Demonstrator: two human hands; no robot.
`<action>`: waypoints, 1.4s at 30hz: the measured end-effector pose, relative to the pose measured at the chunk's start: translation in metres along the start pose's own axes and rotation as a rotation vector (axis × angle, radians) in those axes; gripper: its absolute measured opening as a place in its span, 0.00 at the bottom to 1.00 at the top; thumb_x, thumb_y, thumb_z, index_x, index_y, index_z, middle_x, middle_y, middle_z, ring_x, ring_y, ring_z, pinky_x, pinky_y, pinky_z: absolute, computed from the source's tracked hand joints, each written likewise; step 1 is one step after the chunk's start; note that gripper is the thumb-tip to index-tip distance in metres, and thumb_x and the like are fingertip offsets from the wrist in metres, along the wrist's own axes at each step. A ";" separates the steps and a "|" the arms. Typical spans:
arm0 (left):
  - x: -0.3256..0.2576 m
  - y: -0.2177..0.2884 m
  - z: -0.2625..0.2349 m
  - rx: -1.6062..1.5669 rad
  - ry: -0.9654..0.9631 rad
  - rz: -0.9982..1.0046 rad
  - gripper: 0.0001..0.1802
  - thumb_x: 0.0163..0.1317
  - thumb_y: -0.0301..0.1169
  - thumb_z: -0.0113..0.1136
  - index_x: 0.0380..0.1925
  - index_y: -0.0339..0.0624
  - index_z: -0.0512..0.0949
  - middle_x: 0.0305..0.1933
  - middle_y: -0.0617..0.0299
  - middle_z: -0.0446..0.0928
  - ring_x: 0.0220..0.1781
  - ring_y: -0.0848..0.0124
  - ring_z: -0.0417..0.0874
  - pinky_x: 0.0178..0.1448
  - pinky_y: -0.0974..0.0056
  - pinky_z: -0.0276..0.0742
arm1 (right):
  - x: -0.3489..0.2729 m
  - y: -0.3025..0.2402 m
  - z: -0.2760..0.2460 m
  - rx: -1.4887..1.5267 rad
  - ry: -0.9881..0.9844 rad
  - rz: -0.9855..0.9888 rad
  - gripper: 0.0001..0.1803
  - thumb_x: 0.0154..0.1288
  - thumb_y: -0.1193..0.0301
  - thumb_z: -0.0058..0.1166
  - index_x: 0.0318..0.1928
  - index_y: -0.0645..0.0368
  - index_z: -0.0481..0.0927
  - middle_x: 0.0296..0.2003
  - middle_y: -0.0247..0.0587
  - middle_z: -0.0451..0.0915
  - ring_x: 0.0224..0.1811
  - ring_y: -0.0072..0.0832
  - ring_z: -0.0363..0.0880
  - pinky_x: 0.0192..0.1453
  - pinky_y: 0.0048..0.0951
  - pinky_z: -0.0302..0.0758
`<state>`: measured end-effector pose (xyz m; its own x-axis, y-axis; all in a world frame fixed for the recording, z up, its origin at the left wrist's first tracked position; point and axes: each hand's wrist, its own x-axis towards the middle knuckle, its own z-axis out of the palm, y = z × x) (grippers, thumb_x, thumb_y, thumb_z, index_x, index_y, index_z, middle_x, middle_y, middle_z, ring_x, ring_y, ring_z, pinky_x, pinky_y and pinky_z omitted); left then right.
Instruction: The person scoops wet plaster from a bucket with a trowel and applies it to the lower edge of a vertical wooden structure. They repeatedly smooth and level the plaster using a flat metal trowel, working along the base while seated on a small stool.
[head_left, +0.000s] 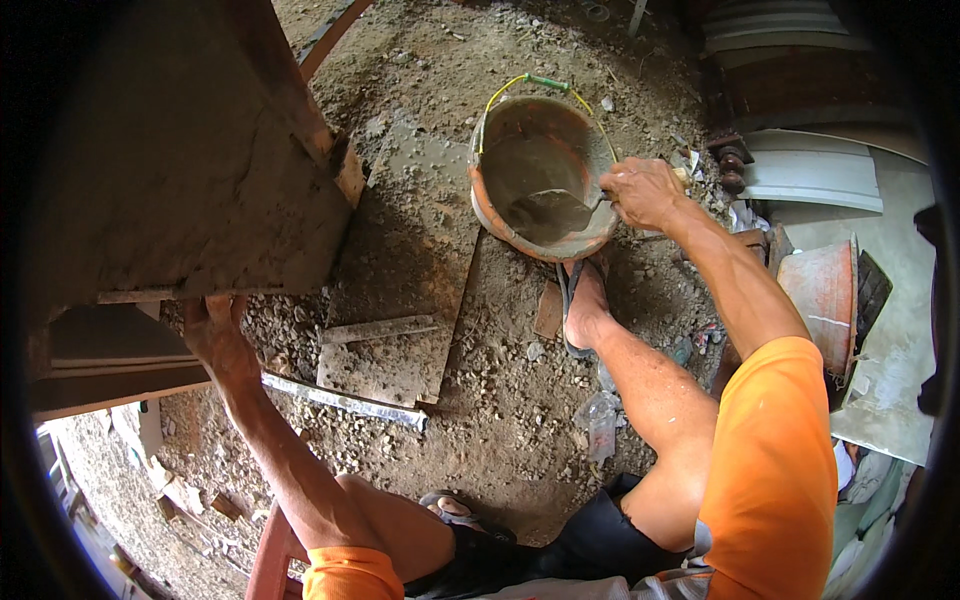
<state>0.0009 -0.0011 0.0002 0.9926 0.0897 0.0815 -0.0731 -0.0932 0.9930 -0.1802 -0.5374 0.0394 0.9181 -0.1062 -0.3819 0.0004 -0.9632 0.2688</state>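
My right hand (645, 192) is closed round the handle of a trowel (560, 200). The blade is partly sunk in wet grey mortar inside an orange bucket (478, 185), whose wire handle has a green grip. To the left, my left hand (218, 335) reaches up to the lower edge of a large mortar-covered surface (190, 180). Its fingers bend against that edge and their tips are partly hidden, so what they grip is unclear. A thin pale strip (135, 296) runs along the same edge, left of the hand.
A mortar-stained board (400, 290) lies on the gravelly ground, with a short wood strip (380, 328) on it. A long pale bar (345, 402) lies nearer me. My sandalled foot is beside the bucket. A second orange bucket (815, 300), panels and a plastic bottle (602, 425) are at right.
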 end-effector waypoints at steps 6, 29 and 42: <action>0.000 -0.002 0.000 -0.010 -0.003 0.030 0.58 0.53 0.66 0.76 0.74 0.38 0.68 0.73 0.51 0.73 0.71 0.57 0.77 0.68 0.48 0.84 | 0.011 -0.010 -0.001 -0.040 -0.049 -0.083 0.11 0.64 0.68 0.58 0.46 0.44 0.86 0.45 0.35 0.87 0.54 0.39 0.85 0.55 0.44 0.84; 0.002 -0.006 -0.001 0.000 0.009 -0.033 0.56 0.54 0.66 0.75 0.72 0.40 0.70 0.68 0.53 0.75 0.69 0.59 0.77 0.64 0.49 0.84 | -0.041 -0.044 -0.006 0.392 -0.019 0.189 0.18 0.58 0.61 0.60 0.49 0.46 0.87 0.41 0.51 0.89 0.48 0.53 0.87 0.52 0.54 0.83; -0.002 0.009 0.002 -0.052 -0.044 -0.003 0.59 0.53 0.67 0.75 0.73 0.35 0.69 0.72 0.45 0.72 0.73 0.52 0.75 0.71 0.45 0.81 | -0.067 -0.103 0.027 0.823 0.022 0.508 0.22 0.53 0.56 0.69 0.50 0.46 0.89 0.42 0.49 0.90 0.47 0.48 0.88 0.52 0.47 0.83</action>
<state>-0.0019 -0.0036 0.0087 0.9961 0.0464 0.0754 -0.0735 -0.0409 0.9965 -0.2520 -0.4380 0.0138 0.7395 -0.5609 -0.3723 -0.6686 -0.6763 -0.3092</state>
